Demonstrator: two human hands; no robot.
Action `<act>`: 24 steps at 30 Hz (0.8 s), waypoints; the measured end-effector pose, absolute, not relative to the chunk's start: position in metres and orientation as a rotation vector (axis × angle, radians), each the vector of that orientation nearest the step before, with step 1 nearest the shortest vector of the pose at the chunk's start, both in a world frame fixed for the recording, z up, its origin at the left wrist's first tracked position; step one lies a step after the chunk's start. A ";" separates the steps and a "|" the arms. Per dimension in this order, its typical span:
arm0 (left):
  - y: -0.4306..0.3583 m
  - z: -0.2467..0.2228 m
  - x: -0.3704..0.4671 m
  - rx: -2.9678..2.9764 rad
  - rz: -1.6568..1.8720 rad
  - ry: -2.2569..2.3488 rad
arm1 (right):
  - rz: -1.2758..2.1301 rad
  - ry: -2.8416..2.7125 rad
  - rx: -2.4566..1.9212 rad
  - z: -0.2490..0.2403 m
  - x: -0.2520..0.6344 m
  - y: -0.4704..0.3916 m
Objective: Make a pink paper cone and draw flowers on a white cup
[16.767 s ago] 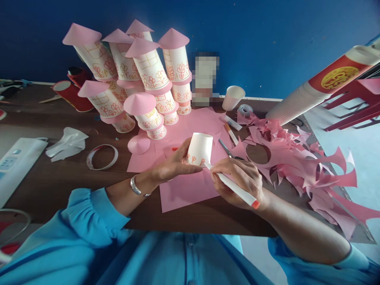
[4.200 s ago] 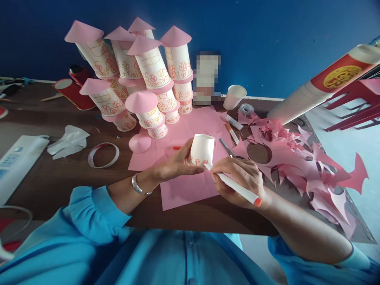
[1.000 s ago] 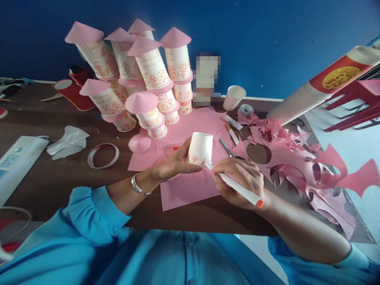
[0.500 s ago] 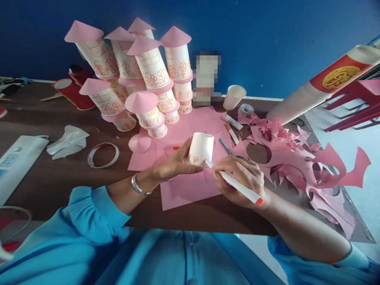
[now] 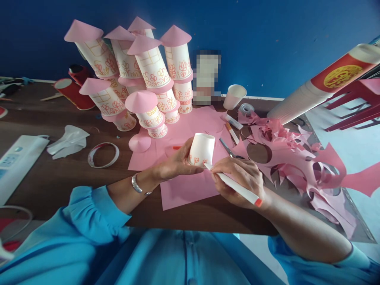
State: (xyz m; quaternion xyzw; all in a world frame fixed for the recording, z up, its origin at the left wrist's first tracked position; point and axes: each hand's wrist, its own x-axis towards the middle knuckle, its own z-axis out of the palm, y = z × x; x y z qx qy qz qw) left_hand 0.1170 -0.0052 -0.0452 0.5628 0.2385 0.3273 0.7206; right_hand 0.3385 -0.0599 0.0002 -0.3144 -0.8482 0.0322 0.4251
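Observation:
A white paper cup (image 5: 202,147) is held by my left hand (image 5: 177,161), thumb and fingers wrapped round its left side and base. Small red flowers are drawn along the cup's lower edge. My right hand (image 5: 240,180) grips a white marker (image 5: 239,188) with a red end, its tip touching the cup near the bottom. Pink paper sheets (image 5: 184,196) lie beneath on the dark table (image 5: 142,213). Behind my left hand stand several stacked-cup towers (image 5: 151,69) with pink cone roofs and red and yellow drawings.
Cut pink scraps (image 5: 297,158) spread at the right, near scissors (image 5: 228,149), an orange marker (image 5: 232,133) and a glue tube (image 5: 234,121). Another cup (image 5: 235,97) stands behind. Left are a tape roll (image 5: 103,155), a plastic wrapper (image 5: 68,141) and a power strip (image 5: 18,164).
The cup has turned and shifted slightly right in my left hand, and the red flower at the marker tip shows more lines. A pink scrap at the far right has dropped lower.

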 end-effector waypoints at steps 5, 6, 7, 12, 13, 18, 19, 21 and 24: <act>-0.005 -0.048 0.115 1.246 0.727 0.523 | 0.086 -2.130 -0.794 0.002 0.338 -0.060; -0.005 -0.049 0.115 1.240 0.728 0.522 | 0.088 -2.131 -0.795 0.002 0.338 -0.060; -0.005 -0.050 0.115 1.234 0.726 0.523 | 0.092 -2.129 -0.794 0.002 0.338 -0.060; -0.005 -0.048 0.116 1.211 0.711 0.528 | 0.094 -2.082 -0.758 0.004 0.338 -0.060; -0.006 -0.047 0.117 1.199 0.718 0.523 | 0.086 -2.077 -0.759 0.005 0.338 -0.060; -0.006 -0.043 0.118 1.160 0.734 0.513 | 0.074 -2.076 -0.738 0.004 0.337 -0.060; -0.006 -0.043 0.118 1.159 0.730 0.506 | 0.075 -2.078 -0.729 0.003 0.337 -0.060; -0.006 -0.043 0.117 1.160 0.724 0.496 | 0.071 -2.076 -0.723 0.003 0.337 -0.060; -0.006 -0.040 0.117 1.152 0.722 0.489 | 0.065 -2.065 -0.729 0.003 0.337 -0.059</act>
